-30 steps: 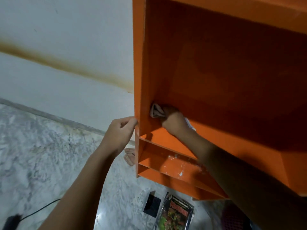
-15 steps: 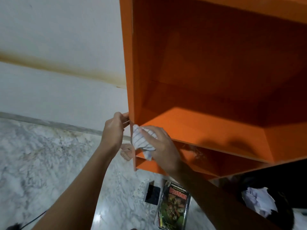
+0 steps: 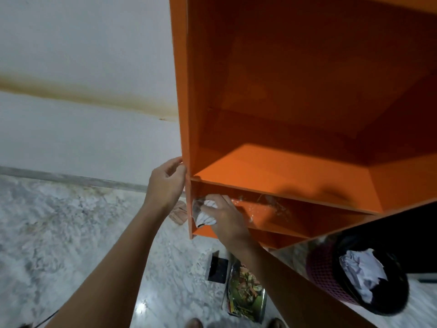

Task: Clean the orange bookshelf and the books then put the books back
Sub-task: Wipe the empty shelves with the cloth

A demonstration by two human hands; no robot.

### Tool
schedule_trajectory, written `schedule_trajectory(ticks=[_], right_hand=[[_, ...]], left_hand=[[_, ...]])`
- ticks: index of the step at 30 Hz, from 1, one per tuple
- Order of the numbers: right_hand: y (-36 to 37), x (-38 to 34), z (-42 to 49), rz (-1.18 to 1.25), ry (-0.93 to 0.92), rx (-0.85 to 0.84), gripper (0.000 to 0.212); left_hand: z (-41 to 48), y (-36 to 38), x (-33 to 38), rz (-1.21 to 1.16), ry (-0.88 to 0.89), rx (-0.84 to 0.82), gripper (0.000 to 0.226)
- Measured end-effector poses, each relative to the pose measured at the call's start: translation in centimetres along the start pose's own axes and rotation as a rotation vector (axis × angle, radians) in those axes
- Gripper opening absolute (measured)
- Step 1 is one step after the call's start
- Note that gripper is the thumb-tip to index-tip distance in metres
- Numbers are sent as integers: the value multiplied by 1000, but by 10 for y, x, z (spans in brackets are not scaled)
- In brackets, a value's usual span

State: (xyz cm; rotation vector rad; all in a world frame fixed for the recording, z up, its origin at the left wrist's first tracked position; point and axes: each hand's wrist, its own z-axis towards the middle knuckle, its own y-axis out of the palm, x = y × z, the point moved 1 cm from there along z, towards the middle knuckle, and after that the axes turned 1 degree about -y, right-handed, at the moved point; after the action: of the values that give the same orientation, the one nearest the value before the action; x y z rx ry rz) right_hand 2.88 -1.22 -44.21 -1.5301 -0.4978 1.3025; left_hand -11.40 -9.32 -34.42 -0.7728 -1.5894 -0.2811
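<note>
The left forearm (image 3: 113, 268) rises bare from the lower left of the frame to the centre, where the left grip (image 3: 166, 183) curls fingers and thumb onto the front edge of the orange bookshelf (image 3: 183, 114). The right forearm (image 3: 283, 280) reaches up from the lower right. The right grip (image 3: 228, 221), knuckles upward, clutches a cloth (image 3: 206, 215) just below the left.

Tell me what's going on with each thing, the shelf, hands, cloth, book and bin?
orange bookshelf: upright, no books on the shelves in view, white smears on a lower shelf
left hand: grips the bookshelf's left side edge
right hand: holds the cloth at that smeared shelf
cloth: bunched up in the right hand
book: lying flat on the floor
basket: crumpled white stuff inside
</note>
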Motion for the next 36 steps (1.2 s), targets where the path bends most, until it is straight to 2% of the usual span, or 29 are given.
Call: schedule_trajectory(ticks=[2, 4, 6, 7, 8, 9, 11, 13, 18, 22, 24, 26, 28, 33, 36], right_hand=[[-15, 10, -18, 103, 50, 17, 65], [-33, 22, -36, 175, 82, 109, 69], [-56, 39, -58, 197, 96, 204, 72], [-68, 48, -69, 164, 96, 235, 73], [-78, 58, -81, 117, 94, 260, 73], [-91, 71, -97, 66, 94, 296, 70], [-113, 100, -127, 11, 82, 368, 59], [-132, 128, -155, -83, 63, 425, 54], [-188, 193, -202, -378, 39, 628, 54], [-225, 240, -197, -570, 4, 713, 34], [-230, 256, -189, -608, -69, 701, 40], [-224, 272, -185, -606, -152, 661, 33], [-206, 282, -189, -579, -150, 632, 31], [-169, 259, -196, -307, 93, 698, 47], [-150, 248, -204, -120, 172, 618, 36]], left_hand=[[-6, 21, -13, 26, -92, 41, 26], [-13, 47, -26, 30, -241, 90, 39], [-21, 78, -33, 17, -406, 111, 82], [-24, 94, -33, 1, -483, 124, 94], [-26, 110, -31, -26, -554, 108, 95], [-32, 130, -24, -69, -611, 65, 87], [-44, 162, -9, -218, -671, -25, 53], [-50, 187, -2, -329, -655, -49, 30], [-66, 237, 6, -445, -641, -26, 21], [-65, 253, -3, -412, -614, 25, 29], [-62, 254, -7, -387, -608, 40, 33], [-59, 256, -11, -361, -602, 48, 33], [-57, 256, -14, -352, -590, 59, 33], [-59, 256, -17, -343, -554, 58, 37], [-62, 256, -14, -332, -532, 54, 36]])
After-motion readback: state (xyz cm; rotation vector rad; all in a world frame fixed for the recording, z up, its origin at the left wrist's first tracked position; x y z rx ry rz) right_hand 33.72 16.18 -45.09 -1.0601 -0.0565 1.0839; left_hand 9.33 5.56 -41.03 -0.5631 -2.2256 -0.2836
